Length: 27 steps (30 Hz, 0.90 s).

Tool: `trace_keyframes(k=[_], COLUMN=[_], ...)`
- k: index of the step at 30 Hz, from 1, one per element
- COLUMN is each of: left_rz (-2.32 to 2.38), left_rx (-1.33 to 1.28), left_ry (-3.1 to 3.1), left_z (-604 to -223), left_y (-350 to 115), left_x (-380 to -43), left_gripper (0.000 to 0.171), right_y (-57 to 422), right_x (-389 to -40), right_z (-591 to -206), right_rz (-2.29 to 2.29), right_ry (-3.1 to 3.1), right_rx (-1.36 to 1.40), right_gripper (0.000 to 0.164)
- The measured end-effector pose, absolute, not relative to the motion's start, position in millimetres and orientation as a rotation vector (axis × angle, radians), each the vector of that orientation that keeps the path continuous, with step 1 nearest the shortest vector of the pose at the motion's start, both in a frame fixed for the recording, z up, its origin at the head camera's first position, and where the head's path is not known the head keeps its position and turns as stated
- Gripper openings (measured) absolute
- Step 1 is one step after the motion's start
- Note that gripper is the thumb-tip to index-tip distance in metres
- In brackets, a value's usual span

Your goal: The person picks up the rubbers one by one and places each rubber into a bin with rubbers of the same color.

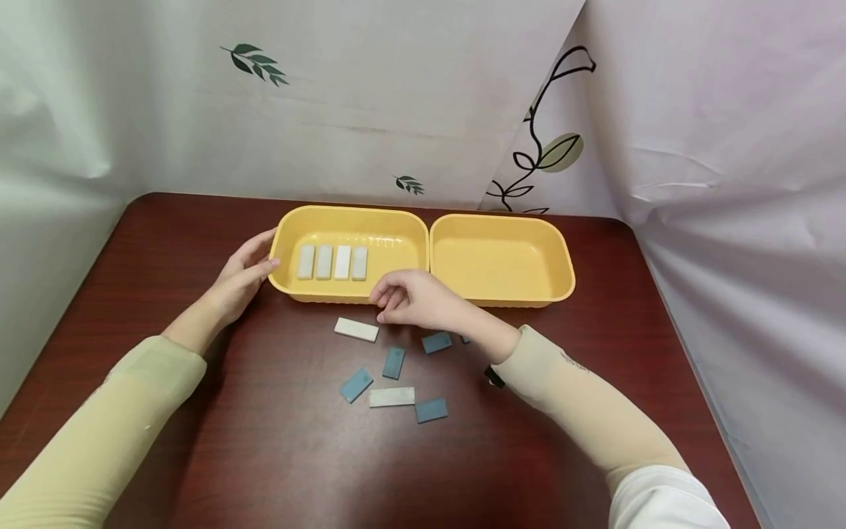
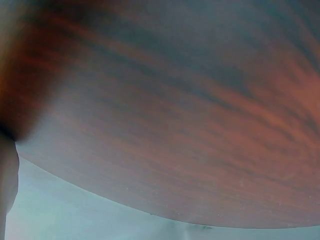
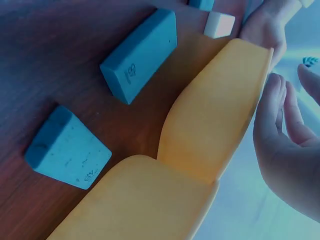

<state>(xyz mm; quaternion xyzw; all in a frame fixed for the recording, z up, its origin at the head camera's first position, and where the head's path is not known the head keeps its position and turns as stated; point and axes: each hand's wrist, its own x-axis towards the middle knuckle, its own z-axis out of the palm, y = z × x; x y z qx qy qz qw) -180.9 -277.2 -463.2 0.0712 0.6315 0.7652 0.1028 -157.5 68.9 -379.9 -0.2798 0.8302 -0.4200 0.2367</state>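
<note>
My left hand point(image 1: 239, 283) grips the outer end of the left yellow tray point(image 1: 350, 297), its thumb at the rim. Inside that tray stand several whitish blocks point(image 1: 342, 262) in a row. Over its front edge, near the right corner, hovers my right hand point(image 1: 416, 297), fingers loosely bent and thumb apart. Nothing shows between those fingers point(image 3: 267, 107) in the right wrist view. Just in front lies a white block point(image 1: 356, 329). A grey-white block point(image 1: 392, 397) is closer to me, among several blue blocks point(image 1: 393, 363). The left wrist view catches mostly blurred tabletop.
The right yellow tray point(image 1: 502, 301) sits against the left one, with no blocks seen inside. Dark reddish wood table point(image 1: 297, 463) extends around everything. Pale patterned sheets point(image 1: 357, 95) hang behind and at the sides. One blue block point(image 1: 465, 339) is partly covered by my right forearm.
</note>
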Motion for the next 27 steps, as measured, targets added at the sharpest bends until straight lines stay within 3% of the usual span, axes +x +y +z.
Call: trace_keyframes(k=[27], left_rz=[2.247], left_rx=[0.197], left_ry=[1.883], left_z=[-463.8], left_y=[-277.1], left_x=[-181.2], left_gripper=[0.056], right_y=[79.5], right_x=[-118.1], right_z=[-396.7], right_rz=[-0.774], right_ry=[2.155], right_rx=[-1.062], right_gripper=[0.025])
